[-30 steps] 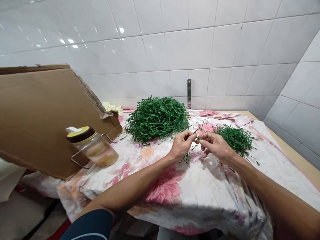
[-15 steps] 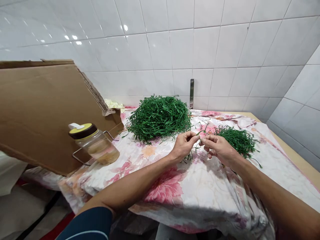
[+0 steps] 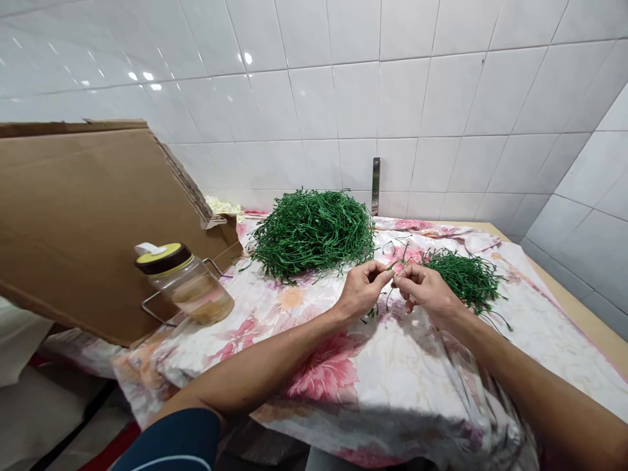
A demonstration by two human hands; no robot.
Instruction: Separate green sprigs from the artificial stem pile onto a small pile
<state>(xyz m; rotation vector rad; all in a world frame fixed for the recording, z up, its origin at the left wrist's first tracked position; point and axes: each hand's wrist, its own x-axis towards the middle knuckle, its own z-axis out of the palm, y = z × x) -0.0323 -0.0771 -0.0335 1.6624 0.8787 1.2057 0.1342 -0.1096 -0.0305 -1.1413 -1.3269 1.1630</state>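
My left hand (image 3: pixel 361 289) is closed in a pinch around thin green stems (image 3: pixel 398 263), whose ends stick out past the fingertips and hang below. Meeting it almost tip to tip, my right hand (image 3: pixel 428 293) also pinches, thumb against forefinger, at the same stems. The exact spot between the fingers is too small to make out. Behind my left hand rises a large heap of green stems (image 3: pixel 314 235) with small knobbed tips. A smaller pile of green stems (image 3: pixel 464 278) lies just beyond my right hand.
A floral cloth (image 3: pixel 255 366) covers the table. On the left stand a clear bottle (image 3: pixel 203 291) with a dark and yellow lid, a wire stand (image 3: pixel 152 309) and a large cardboard sheet (image 3: pixel 93 222). White tiles (image 3: pixel 314 98) and a metal bracket (image 3: pixel 375 186) are at the back.
Both hands stay at nearly the same spot, fingertips together. The right hand's fingers have curled in a little more, and the hanging stems have shifted slightly.
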